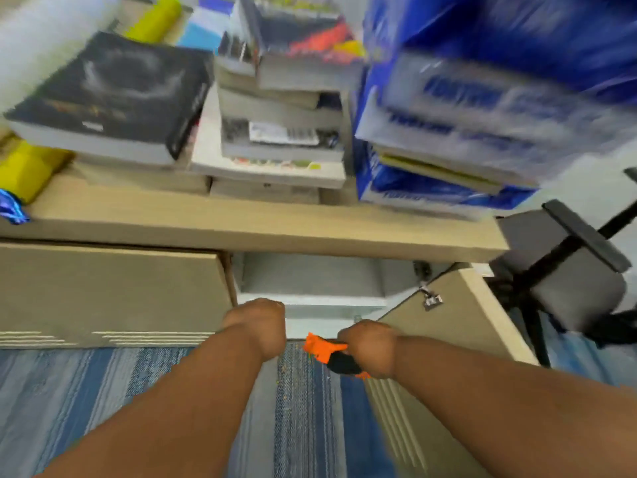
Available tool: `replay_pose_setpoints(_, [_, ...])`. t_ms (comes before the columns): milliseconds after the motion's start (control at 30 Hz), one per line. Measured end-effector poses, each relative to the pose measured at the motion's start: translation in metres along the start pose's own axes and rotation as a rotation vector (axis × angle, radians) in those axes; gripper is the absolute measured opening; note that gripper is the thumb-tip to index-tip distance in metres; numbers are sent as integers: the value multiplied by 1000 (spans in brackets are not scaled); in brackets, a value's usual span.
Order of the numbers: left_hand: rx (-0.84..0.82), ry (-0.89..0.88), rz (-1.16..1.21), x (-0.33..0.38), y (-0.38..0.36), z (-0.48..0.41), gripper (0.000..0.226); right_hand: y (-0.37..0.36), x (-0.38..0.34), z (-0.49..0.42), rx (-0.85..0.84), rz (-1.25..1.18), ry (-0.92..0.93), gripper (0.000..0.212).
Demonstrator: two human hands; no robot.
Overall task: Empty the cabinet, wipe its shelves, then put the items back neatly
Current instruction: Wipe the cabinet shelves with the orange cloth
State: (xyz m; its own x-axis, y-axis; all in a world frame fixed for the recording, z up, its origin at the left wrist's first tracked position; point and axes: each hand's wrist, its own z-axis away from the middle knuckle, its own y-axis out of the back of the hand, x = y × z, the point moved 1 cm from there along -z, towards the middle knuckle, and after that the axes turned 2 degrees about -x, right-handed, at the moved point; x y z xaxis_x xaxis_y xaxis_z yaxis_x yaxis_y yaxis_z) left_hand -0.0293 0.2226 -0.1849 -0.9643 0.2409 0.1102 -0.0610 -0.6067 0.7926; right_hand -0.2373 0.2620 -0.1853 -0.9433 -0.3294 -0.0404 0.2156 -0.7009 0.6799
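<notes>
Right hand [370, 346] gripping perhaps an orange cloth [322, 348], poking out leftward, left hand [256, 324] beside, hold unclear

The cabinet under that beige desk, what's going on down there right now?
A person reaches both hands toward the open beige cabinet. The right hand grips a small orange-and-black object near its lower front edge. The left hand is curled at the shelf edge, its grasp hidden. The cabinet door stands open on the right. Stacked books and blue-wrapped paper packs sit on the beige top above.
</notes>
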Motion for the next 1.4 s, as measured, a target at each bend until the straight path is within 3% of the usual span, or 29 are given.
replay_pose_setpoints(67, [24,-14,-24,18,34,35,38,21,14,52,-27,-27,-2,23])
replay_pose_setpoints(300, [164,-47,-106,97,157,145,38,109,57,199,121,-53,-39,26])
replay_pose_setpoints(567, [684,-283,-126,186,282,242,29,206,77,356,388,-98,-8,10])
replay_pose_setpoints(733, [636,-246,-28,162,348,271,23,294,50,422,470,88,-77,15])
replay_pose_setpoints(800, [693,-243,39,134,376,274,21,333,33,430,542,126,-105,20])
replay_pose_setpoints(967, [806,-93,191,26,411,241,14,418,-19,397,802,108,-159,26])
replay_pose_setpoints(1100, [622,-43,65,-63,401,177,40,488,-70,322,913,68,-274,33])
replay_pose_setpoints(1267, [494,-229,58,-111,387,101,56,550,-88,195,838,15,-448,34])
replay_pose_setpoints(1400, [417,-342,117,-124,385,50,60,563,-73,112,620,46,-602,27])
